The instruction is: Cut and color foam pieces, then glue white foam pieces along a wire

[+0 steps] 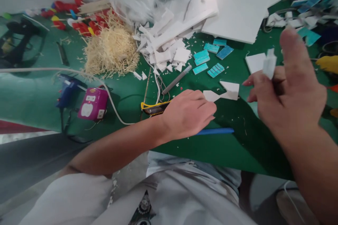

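Observation:
My left hand (pixel 188 114) is over the green tabletop with its fingers curled down and closed; whatever they hold, if anything, is hidden. Just beyond its knuckles lies a white foam cutout (pixel 232 90), narrow in the middle. A yellow-and-black utility knife (pixel 155 108) is partly covered by my left wrist, and a blue stick (pixel 219 131) lies below the fingers. Raised at the right, my right hand (pixel 293 91) pinches a small white piece (pixel 269 64) between thumb and fingers, one finger sticking up. A white foam square (pixel 255 63) rests behind it.
Foam scraps (pixel 171 54), wood shavings (pixel 113 49) and large white foam sheets (pixel 240 10) cover the far side. Several blue-painted pieces (pixel 201 57) lie mid-table near a grey rod (pixel 176 80). At left are a glue gun (pixel 67 89), a purple power adapter (pixel 93 103) and a white cable (pixel 111 100).

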### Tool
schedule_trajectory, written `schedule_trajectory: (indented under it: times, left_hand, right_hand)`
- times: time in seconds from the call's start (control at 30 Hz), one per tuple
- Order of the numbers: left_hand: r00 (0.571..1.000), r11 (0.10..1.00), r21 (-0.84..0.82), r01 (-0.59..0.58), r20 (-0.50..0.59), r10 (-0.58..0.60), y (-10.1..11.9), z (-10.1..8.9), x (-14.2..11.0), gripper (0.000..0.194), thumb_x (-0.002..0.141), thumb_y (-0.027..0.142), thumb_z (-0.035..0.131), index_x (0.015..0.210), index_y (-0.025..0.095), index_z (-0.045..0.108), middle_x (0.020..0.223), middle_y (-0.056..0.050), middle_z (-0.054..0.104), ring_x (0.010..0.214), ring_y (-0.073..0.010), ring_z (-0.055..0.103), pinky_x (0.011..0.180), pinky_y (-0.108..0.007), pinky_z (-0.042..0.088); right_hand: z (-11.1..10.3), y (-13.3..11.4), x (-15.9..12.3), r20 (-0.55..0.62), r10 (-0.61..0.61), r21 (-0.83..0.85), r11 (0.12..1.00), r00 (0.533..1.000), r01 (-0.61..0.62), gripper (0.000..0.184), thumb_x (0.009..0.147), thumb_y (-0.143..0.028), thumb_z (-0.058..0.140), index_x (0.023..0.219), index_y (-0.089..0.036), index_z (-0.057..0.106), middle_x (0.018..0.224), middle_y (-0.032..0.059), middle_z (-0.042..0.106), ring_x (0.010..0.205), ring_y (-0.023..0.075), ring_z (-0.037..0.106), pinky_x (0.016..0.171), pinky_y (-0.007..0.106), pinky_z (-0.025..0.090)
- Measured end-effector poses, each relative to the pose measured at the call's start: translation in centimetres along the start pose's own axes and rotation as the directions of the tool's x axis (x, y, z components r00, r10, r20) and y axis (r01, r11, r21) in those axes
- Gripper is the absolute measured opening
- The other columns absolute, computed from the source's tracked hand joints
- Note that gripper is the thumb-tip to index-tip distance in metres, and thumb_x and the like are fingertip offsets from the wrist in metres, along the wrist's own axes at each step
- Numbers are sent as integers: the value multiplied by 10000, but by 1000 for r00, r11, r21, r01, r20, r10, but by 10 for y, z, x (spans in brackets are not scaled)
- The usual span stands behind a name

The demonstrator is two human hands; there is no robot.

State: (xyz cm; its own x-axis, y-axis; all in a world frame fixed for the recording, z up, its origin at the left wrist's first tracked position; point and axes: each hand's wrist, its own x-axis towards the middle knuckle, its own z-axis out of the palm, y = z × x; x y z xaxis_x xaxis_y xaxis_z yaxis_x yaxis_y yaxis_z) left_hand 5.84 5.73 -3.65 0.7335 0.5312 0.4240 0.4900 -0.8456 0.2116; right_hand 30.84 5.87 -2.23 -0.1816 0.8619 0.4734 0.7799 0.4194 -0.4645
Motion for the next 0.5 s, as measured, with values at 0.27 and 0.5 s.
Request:
schedule_trajectory:
  times: [0.27,0.5]
  left_hand:
    - [996,997,-41,65,60,-63,-11,0,3,240,1105,333,564,1026,150,699,1115,-119,779,1028,-251,686,899,-375,530]
    - [977,994,-3,108,187,-106,-13,0,10,333,1033,205,628,1339,77,652,1434,-187,703,1416,-316,613,1180,-433,495]
  right_hand:
    - [6,-14,-6,-91,10,248,969,996,13,594,1000,-72,475,1353,-437,782,1030,-6,838,709,188,776,599,341,607]
    - [13,-8,-2,26,178,314,933,984,-177,147,940,-240,711,1065,-317,719,1033,30,860,880,248,834,752,388,683]
